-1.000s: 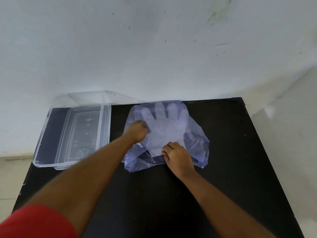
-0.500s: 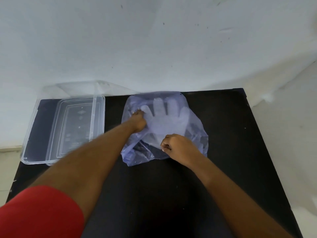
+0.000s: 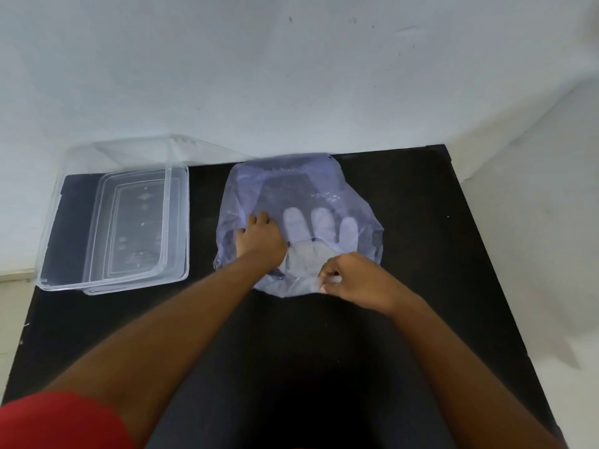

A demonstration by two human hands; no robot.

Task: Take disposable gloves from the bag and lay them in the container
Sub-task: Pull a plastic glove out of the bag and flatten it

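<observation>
Now your left hand (image 3: 259,239) presses flat on the bag (image 3: 291,189), while your right hand (image 3: 351,280) pinches the cuff of the gloves (image 3: 311,251) at the bag's 6 o'clock edge. Over at 9 o'clock, the container (image 3: 113,222) sits on the table (image 3: 421,254).

Your right hand (image 3: 356,280) has dragged the gloves (image 3: 319,234) back toward the bag (image 3: 291,183) mouth, so the far end now sits empty.
</observation>
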